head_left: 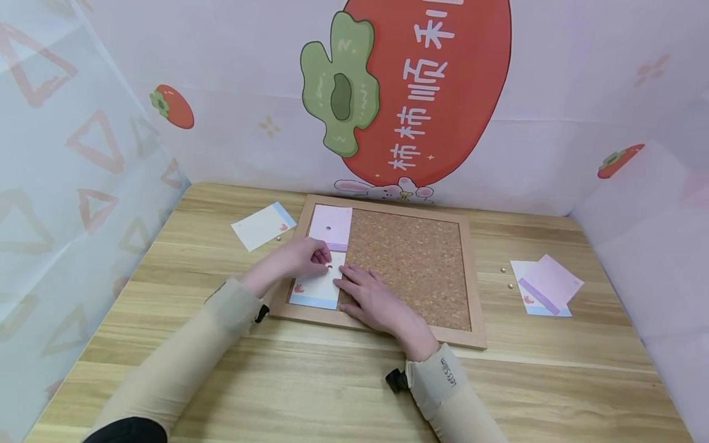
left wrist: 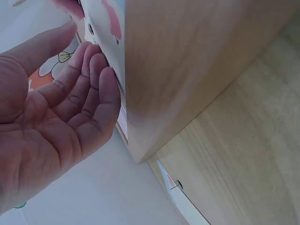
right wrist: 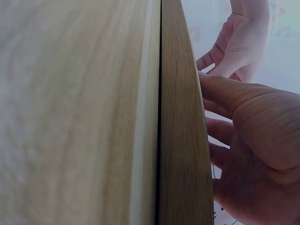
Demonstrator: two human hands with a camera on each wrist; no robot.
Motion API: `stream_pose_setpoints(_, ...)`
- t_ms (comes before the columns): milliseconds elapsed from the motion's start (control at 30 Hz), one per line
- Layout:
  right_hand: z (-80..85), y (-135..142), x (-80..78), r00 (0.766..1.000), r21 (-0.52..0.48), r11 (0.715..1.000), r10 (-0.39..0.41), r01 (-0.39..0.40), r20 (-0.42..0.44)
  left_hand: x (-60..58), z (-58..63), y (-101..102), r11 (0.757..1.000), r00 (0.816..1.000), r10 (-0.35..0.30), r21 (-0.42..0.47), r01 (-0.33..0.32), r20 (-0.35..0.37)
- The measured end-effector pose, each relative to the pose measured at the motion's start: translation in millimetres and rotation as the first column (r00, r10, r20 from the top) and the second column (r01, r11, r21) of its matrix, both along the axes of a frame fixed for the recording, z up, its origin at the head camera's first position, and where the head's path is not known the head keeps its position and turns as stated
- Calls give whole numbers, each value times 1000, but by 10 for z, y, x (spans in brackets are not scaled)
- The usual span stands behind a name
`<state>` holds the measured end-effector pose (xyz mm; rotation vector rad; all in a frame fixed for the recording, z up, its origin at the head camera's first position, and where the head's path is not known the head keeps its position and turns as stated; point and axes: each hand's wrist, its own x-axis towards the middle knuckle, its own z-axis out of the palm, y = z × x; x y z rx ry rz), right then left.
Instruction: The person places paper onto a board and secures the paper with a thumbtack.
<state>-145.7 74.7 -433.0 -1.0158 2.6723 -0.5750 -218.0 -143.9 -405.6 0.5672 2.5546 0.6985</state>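
A framed cork board (head_left: 410, 264) lies on the table with two cards along its left side. The upper card (head_left: 330, 223) is lilac and has a metal thumbtack (head_left: 328, 228) in it. Below it lies a white card with a blue edge (head_left: 314, 301), and a second thumbtack (left wrist: 91, 29) stands in this one. My left hand (head_left: 299, 257) is over the white card, its loosely bent fingers and thumb apart beside that tack. The right hand (head_left: 376, 300) rests with spread fingers on the cork and the white card's right edge.
Left of the board lies another white card (head_left: 263, 227) with a loose thumbtack (head_left: 279, 239) beside it. To the right, a lilac card (head_left: 551, 283) overlaps a white card (head_left: 523, 271), with two thumbtacks near them. Printed cloth walls (head_left: 244, 135) enclose the table's back and sides.
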Motion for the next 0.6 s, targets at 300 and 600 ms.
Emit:
stream_pose_setpoints(300,34,39,11,1000,15,1000,-7,7,-3,130,40,18,998,1000,-18,-66,17,-3)
stream_pose_setpoints(600,52,149,-5,1000,9,1000,-22,22,1,250,20,-35,995,996,-26,-98,17,-88)
